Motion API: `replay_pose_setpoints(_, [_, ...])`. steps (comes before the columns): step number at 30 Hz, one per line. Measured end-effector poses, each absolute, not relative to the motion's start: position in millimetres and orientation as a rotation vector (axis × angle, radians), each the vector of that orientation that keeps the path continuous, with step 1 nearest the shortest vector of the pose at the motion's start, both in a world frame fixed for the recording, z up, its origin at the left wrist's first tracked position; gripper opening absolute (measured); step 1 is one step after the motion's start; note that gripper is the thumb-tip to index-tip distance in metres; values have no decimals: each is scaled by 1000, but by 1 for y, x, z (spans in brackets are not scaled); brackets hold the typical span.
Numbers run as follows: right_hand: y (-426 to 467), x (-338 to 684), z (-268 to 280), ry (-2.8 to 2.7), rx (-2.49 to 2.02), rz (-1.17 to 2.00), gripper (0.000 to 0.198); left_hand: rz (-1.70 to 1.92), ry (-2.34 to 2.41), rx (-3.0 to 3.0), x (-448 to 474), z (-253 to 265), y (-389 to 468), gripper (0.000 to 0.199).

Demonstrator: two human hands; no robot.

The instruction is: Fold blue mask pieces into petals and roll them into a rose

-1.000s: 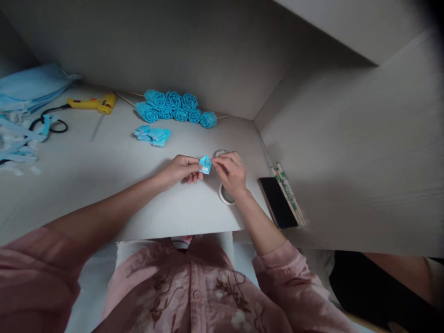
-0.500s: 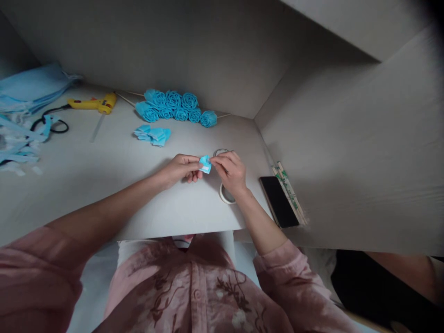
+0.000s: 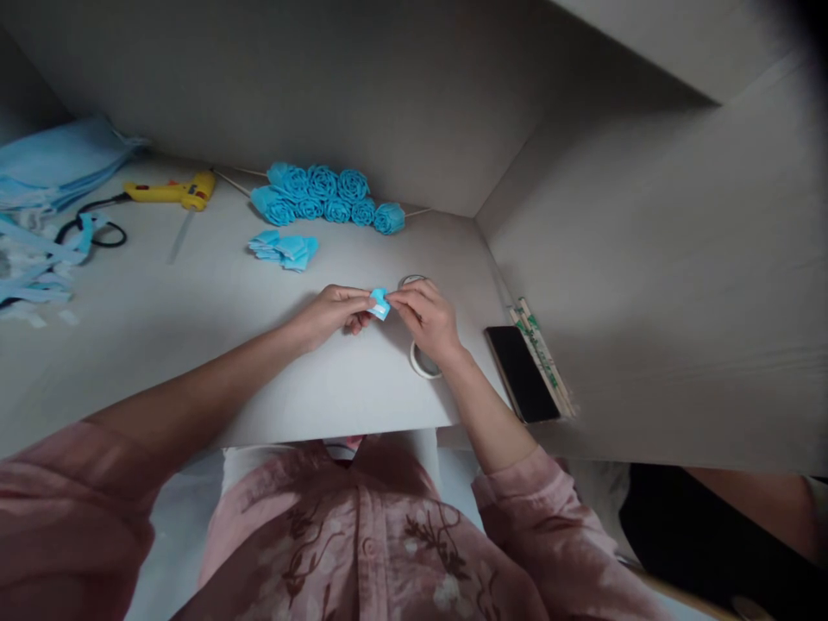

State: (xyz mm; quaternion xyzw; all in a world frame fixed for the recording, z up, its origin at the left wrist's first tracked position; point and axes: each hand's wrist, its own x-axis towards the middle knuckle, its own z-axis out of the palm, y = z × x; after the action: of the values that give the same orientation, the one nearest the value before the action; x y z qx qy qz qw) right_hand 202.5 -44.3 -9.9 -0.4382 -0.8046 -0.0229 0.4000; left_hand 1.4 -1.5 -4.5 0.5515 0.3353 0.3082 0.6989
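Between my two hands is a small folded blue piece (image 3: 379,304), fabric-like, with a white strip on its lower side. My left hand (image 3: 336,310) pinches it from the left, thumb on top. From the right, the thumb and fingertips of my right hand (image 3: 427,319) close on its right edge. A roll of white tape (image 3: 424,362) lies on the table just under my right wrist, partly covered by it. Another roll (image 3: 411,280) peeks out behind my right hand. Farther back lies a loose pile of folded blue pieces (image 3: 283,250).
Blue rosettes on thin sticks (image 3: 323,197) lie along the back wall. At left are a yellow glue gun (image 3: 169,190), blue masks (image 3: 65,159) and cut scraps (image 3: 39,267). A phone (image 3: 523,373) and wrapped chopsticks (image 3: 543,358) lie by the right partition (image 3: 647,285).
My fingers have shifted slightly on the blue piece, and its upper edge now looks more folded down. Both hands stay at nearly the same place.
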Motion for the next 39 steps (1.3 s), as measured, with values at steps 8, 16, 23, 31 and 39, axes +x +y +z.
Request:
replay_pose_setpoints(8, [-49,199,-3,-1911,-1139,236,28,693,752,1232,0,-6,1,24])
replay_pose_setpoints(16, [-43,195,-11,-1578,-1205,778,49,751,775,1346,2,-6,-1,29])
replay_pose_setpoints(23, [-37,193,-15,-1614,-1180,803,51,748,769,1434,4,-4,-4,27])
replay_pose_setpoints(31, [-42,190,-10,-1629,-1179,796,46,776,758,1475,6,-5,-3,24])
replay_pose_setpoints(39, [-39,191,-13,-1520,-1166,850,48,717,763,1520,5,-2,-4,24])
